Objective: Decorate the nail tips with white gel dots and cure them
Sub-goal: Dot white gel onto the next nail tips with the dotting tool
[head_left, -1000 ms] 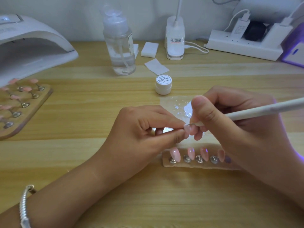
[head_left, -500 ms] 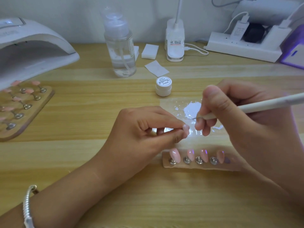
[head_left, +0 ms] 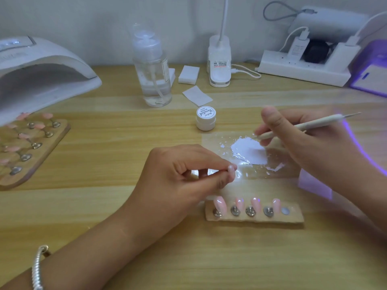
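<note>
Nail tip (head_left: 232, 169): judged light, slick; pinched in left fingers (head_left: 209, 162), best by edges.
Pen (head_left: 322, 120): clamped in right fingers (head_left: 272, 119).

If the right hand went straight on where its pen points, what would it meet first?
Probably the white gel puddle; the pen held by the right hand points at its edge.

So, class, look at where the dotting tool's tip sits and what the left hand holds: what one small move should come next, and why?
Probably carry the dotting tool across to the nail tip that the left hand pinches and touch down a dot: the tool's point sits at the edge of the white gel patch, seemingly loading, held by the right hand.
</note>
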Motion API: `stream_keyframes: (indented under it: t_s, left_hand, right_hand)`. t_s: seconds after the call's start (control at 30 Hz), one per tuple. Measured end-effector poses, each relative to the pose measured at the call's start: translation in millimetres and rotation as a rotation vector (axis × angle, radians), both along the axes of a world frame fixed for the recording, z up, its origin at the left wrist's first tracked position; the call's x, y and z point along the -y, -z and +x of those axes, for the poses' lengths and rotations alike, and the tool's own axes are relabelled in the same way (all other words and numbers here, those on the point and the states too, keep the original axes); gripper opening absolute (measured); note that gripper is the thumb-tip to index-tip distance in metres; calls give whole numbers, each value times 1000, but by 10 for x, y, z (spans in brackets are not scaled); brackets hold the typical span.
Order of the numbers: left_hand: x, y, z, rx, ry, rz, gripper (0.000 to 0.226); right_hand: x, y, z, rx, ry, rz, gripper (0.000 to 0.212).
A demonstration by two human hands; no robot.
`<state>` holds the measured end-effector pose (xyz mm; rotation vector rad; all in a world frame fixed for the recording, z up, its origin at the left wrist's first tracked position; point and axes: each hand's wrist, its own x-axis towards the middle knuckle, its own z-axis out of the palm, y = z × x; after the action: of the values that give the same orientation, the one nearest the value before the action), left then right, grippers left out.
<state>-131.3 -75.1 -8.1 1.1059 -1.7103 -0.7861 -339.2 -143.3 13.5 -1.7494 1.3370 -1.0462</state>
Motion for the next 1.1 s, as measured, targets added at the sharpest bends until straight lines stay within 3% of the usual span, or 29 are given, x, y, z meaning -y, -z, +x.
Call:
stream_keyframes:
  t_s: [0.33,0.53,0.83,1.1]
  left_hand:
    - [7,18,3,17,-20,2,4]
    - [9,21,7,20,-19,8,4]
    - [1,-1,-8,21,-20,23,4]
    - [-2,-30,-1,38,21,-7,4]
  right_hand:
    - [37,60,2,-10,-24,13,38]
    - [10,-7,9,46,33,-126,37]
    - [-352,-115,185,291,-267,-61,26]
    - [-460,-139,263,257,-222,-75,37]
